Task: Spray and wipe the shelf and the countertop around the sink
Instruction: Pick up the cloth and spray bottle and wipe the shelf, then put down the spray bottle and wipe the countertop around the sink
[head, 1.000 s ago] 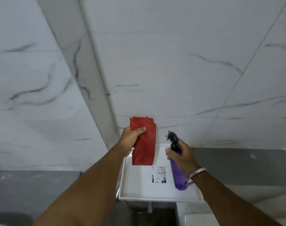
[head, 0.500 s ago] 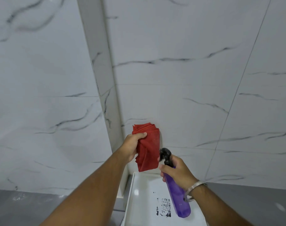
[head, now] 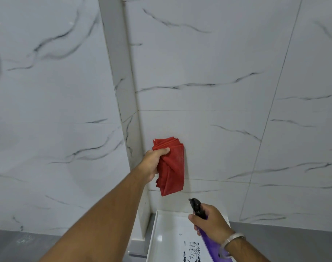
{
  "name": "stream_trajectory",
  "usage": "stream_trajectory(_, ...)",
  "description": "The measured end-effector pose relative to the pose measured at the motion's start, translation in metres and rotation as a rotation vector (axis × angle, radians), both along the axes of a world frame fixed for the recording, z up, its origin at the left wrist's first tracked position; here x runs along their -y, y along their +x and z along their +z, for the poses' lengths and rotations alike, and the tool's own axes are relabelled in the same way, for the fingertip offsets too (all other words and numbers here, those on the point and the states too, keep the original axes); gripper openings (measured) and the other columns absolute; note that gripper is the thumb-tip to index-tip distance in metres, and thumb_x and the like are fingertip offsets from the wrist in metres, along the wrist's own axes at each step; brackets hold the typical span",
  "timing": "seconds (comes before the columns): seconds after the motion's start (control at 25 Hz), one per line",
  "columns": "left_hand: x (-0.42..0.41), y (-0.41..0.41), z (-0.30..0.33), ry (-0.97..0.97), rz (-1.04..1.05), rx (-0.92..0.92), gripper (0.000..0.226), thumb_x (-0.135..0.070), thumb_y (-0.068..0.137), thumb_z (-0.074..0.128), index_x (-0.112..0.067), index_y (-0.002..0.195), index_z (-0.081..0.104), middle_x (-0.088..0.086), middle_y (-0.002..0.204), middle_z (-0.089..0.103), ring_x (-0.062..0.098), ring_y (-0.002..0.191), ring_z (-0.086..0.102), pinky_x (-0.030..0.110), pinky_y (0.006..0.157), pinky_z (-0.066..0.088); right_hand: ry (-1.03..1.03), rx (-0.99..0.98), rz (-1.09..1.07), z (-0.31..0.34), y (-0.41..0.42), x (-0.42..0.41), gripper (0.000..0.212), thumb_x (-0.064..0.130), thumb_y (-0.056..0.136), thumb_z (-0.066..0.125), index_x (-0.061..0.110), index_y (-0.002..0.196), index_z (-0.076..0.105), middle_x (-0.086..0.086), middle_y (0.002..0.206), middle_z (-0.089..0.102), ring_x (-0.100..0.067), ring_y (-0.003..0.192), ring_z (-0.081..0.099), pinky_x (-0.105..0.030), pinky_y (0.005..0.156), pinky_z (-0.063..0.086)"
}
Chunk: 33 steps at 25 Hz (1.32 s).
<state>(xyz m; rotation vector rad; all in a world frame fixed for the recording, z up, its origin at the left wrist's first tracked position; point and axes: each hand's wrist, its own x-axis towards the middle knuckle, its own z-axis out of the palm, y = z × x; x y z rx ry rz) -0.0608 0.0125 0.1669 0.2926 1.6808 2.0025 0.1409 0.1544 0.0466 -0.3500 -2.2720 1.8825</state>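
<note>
My left hand grips a folded red cloth and holds it against the white marble wall, above the shelf. My right hand is closed around a purple spray bottle with a black nozzle, which points up and left toward the wall. Below both hands lies the white shelf, a shallow rimmed tray with a black printed mark on its surface. Most of the bottle's body is hidden behind my right wrist.
White marble tiles with dark veins fill the view; a vertical wall corner runs down just left of the cloth. Grey countertop shows at the lower left and lower right. A metal bangle sits on my right wrist.
My view has tilted upward, so the shelf has slid to the bottom edge. The cloth has risen from the shelf's back edge onto the wall. My right hand keeps the bottle over the shelf.
</note>
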Motion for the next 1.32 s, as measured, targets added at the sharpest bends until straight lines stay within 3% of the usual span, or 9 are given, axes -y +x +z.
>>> stream_trajectory(0.2, 0.005, 0.005, -0.002, -0.017, 0.005, -0.004, 0.026, -0.023, 0.096, 0.068, -0.010, 0.119, 0.069, 0.011, 0.107, 0.077, 0.029, 0.101, 0.073, 0.045, 0.086, 0.059, -0.099, -0.136, -0.011, 0.051, -0.022, 0.000, 0.014, 0.035, 0.078, 0.074, 0.022, 0.081, 0.070, -0.006, 0.063, 0.066, -0.024, 0.058, 0.063, -0.037, 0.059, 0.057)
stream_trajectory(0.4, 0.014, 0.009, 0.003, -0.014, 0.038, -0.009, 0.029, -0.022, 0.096, 0.068, -0.007, 0.120, 0.069, 0.013, 0.110, 0.076, 0.031, 0.104, 0.072, 0.049, 0.090, 0.058, -0.085, -0.191, 0.055, 0.082, -0.038, -0.003, 0.012, 0.027, 0.087, 0.071, 0.016, 0.084, 0.067, -0.007, 0.064, 0.066, -0.022, 0.058, 0.063, -0.033, 0.058, 0.056)
stream_trajectory(0.6, 0.023, 0.012, 0.007, 0.005, 0.096, -0.008, 0.024, -0.020, 0.096, 0.068, -0.008, 0.117, 0.070, 0.015, 0.113, 0.075, 0.032, 0.105, 0.071, 0.046, 0.087, 0.060, -0.047, -0.136, 0.139, 0.043, -0.026, -0.004, 0.013, 0.022, 0.085, 0.073, 0.011, 0.086, 0.066, -0.002, 0.066, 0.064, -0.019, 0.059, 0.063, -0.033, 0.056, 0.056)
stream_trajectory(0.72, 0.028, 0.019, 0.005, -0.013, 0.125, -0.022, 0.025, -0.019, 0.097, 0.067, -0.007, 0.119, 0.069, 0.015, 0.114, 0.075, 0.033, 0.107, 0.071, 0.047, 0.088, 0.058, -0.050, -0.170, 0.012, -0.005, -0.012, -0.015, 0.007, 0.018, 0.089, 0.069, 0.018, 0.084, 0.065, -0.001, 0.064, 0.064, -0.019, 0.058, 0.062, -0.034, 0.057, 0.056)
stream_trajectory(0.84, 0.034, 0.028, -0.001, -0.038, 0.148, -0.028, 0.028, -0.019, 0.097, 0.066, -0.007, 0.123, 0.068, 0.015, 0.115, 0.074, 0.032, 0.106, 0.071, 0.045, 0.087, 0.058, -0.064, -0.151, -0.146, -0.053, 0.001, -0.032, 0.041, 0.007, 0.095, 0.056, 0.039, 0.121, 0.056, 0.008, 0.100, 0.068, -0.006, 0.090, 0.064, -0.021, 0.082, 0.050)
stream_trajectory(0.96, 0.041, 0.036, -0.010, -0.052, 0.175, -0.018, 0.031, -0.018, 0.098, 0.065, -0.006, 0.126, 0.066, 0.015, 0.117, 0.073, 0.031, 0.107, 0.070, 0.045, 0.089, 0.057, -0.044, -0.032, -0.199, -0.097, 0.006, -0.047, 0.050, 0.011, 0.099, 0.051, 0.023, 0.146, 0.037, -0.006, 0.138, 0.054, -0.022, 0.125, 0.052, -0.040, 0.108, 0.041)
stream_trajectory(1.08, 0.050, 0.044, -0.026, -0.068, 0.193, 0.008, 0.029, -0.017, 0.099, 0.064, -0.007, 0.125, 0.066, 0.014, 0.117, 0.073, 0.031, 0.108, 0.071, 0.045, 0.091, 0.058, -0.003, -0.048, -0.263, -0.117, 0.008, -0.045, 0.054, 0.012, 0.097, 0.055, 0.019, 0.147, 0.034, -0.011, 0.141, 0.050, -0.034, 0.130, 0.048, -0.046, 0.108, 0.040)
stream_trajectory(1.2, 0.056, 0.048, -0.041, -0.093, 0.211, 0.033, 0.030, -0.016, 0.099, 0.063, -0.006, 0.127, 0.064, 0.016, 0.120, 0.072, 0.033, 0.111, 0.069, 0.050, 0.097, 0.055, 0.018, -0.045, -0.291, -0.122, 0.014, -0.038, 0.089, 0.013, 0.084, 0.074, 0.017, 0.152, 0.018, -0.014, 0.148, 0.042, -0.031, 0.137, 0.039, -0.046, 0.113, 0.033)
stream_trajectory(1.32, 0.064, 0.049, -0.055, -0.095, 0.202, 0.063, 0.031, -0.014, 0.099, 0.063, -0.004, 0.128, 0.064, 0.018, 0.120, 0.072, 0.034, 0.111, 0.068, 0.049, 0.093, 0.056, 0.282, 0.000, -0.503, -0.138, 0.046, -0.031, 0.112, 0.034, 0.067, 0.088, 0.007, 0.150, 0.018, -0.024, 0.151, 0.032, -0.038, 0.139, 0.032, -0.057, 0.111, 0.033)
